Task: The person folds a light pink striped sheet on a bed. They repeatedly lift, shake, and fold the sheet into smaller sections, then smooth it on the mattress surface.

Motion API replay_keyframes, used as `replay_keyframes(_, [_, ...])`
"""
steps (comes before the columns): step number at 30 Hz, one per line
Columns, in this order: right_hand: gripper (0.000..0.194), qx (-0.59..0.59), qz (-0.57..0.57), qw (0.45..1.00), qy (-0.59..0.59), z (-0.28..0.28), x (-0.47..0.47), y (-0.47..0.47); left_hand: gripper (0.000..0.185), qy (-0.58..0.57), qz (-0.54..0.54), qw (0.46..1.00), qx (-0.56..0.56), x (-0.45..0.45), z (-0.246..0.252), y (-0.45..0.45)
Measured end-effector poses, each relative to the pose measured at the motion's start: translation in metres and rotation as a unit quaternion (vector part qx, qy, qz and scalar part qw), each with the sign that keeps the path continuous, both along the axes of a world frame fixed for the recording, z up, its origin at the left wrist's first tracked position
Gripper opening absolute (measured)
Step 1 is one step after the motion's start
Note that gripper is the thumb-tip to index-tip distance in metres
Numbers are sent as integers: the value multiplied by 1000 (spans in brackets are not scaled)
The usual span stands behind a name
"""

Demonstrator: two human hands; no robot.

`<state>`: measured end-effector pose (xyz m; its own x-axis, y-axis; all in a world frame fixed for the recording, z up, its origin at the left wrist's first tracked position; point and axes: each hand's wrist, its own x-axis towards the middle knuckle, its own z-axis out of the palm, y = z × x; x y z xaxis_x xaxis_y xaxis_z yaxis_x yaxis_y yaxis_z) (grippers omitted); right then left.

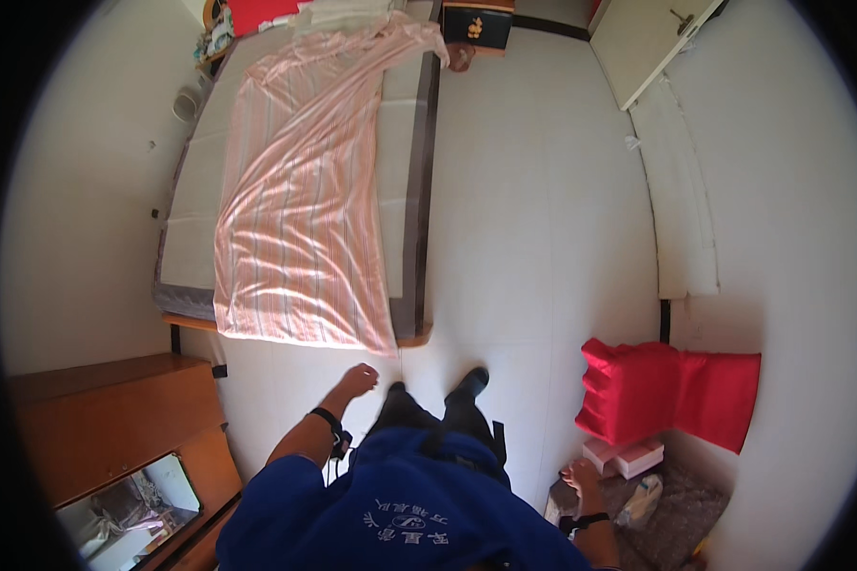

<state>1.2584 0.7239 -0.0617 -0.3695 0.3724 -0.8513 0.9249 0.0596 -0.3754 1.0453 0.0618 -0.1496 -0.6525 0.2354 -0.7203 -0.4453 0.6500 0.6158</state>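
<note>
My left hand (359,380) hangs just off the foot of the bed, near the lower corner of a pink striped sheet (307,243). It holds nothing, its fingers loosely bent. The sheet lies twisted and creased along a bare pale mattress (193,214), and its near end reaches past the bed's foot edge. To my right, my right hand (580,477) is beside two pink boxes (639,459), with nothing seen in it. Whether it touches them cannot be told.
A chair with a red cover (635,389) stands at the right. At the left is a wooden cabinet (114,421) with a mirror (164,492). A black-fronted nightstand (478,28) stands by the bed's head. The door (650,43) is at the far right, beyond pale floor (535,178).
</note>
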Motion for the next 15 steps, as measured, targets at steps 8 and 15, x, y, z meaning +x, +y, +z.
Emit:
replay_keyframes(8, [17, 1, -87, 991, 101, -20, -162, 114, 23, -71, 257, 962, 58, -75, 8, 71])
replay_keyframes(15, [19, -80, 45, 991, 96, -41, -302, 95, 23, -21, -225, 969, -99, -175, -49, 102])
